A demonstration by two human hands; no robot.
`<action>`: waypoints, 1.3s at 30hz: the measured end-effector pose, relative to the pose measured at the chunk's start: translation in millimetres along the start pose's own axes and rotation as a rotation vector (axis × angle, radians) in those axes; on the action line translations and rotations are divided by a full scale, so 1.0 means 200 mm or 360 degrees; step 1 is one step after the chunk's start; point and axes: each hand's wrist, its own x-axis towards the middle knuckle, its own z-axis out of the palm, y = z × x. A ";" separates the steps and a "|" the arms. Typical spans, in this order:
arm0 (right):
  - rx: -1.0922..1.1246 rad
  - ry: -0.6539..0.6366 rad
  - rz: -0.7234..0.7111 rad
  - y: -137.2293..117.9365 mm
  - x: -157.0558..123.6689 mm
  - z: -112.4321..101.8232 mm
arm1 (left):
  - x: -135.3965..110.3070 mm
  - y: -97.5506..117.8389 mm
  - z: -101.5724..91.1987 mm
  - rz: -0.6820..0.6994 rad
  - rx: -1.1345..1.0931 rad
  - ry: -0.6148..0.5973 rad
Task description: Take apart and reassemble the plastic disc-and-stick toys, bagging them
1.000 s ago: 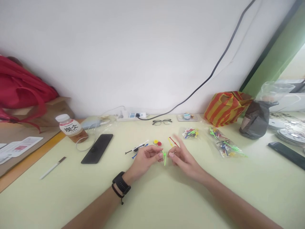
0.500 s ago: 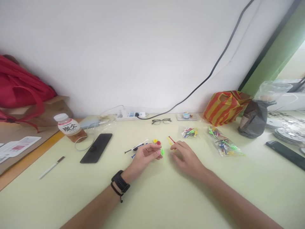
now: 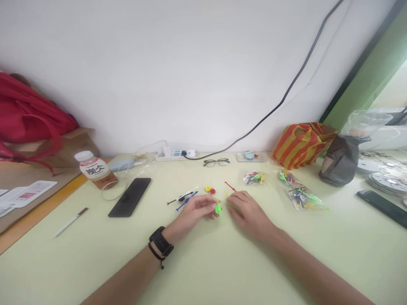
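My left hand (image 3: 199,208) pinches a small bright green plastic disc (image 3: 218,209) between thumb and fingertips, just above the table. My right hand (image 3: 249,209) is closed, its fingers curled down by the tabletop; what they hold, if anything, is hidden. Close to its fingertips lie a red plastic arrow (image 3: 229,186) and a bit of a yellow piece (image 3: 226,193). Beyond my left hand are a yellow disc (image 3: 207,188) and a red disc (image 3: 213,191). Black (image 3: 173,201), white and blue arrows (image 3: 187,201) lie to its left, with a black disc among them.
Clear bags of coloured pieces (image 3: 254,177) (image 3: 305,198) lie right of centre. Glasses (image 3: 216,162) and a power strip (image 3: 174,154) are along the wall. A phone (image 3: 129,197), bottle (image 3: 96,170) and pen (image 3: 70,222) stand or lie left; a striped bag (image 3: 300,144) sits back right.
My left hand has drawn slightly nearer, turning the green disc more into view and uncovering the blue arrow. My right fingers have curled lower over the yellow piece.
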 end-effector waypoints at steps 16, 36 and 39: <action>0.0571 0.0323 0.0211 0.07 0.02 0.02 | -0.01 0.00 0.00 -0.0043 0.0059 -0.0189; 0.1203 0.0240 0.0884 0.02 0.06 -0.09 | -0.01 0.03 -0.02 -0.0063 0.0173 -0.0297; 0.1248 0.0214 0.0852 0.03 0.06 -0.08 | -0.01 0.03 -0.01 -0.0060 0.0161 -0.0260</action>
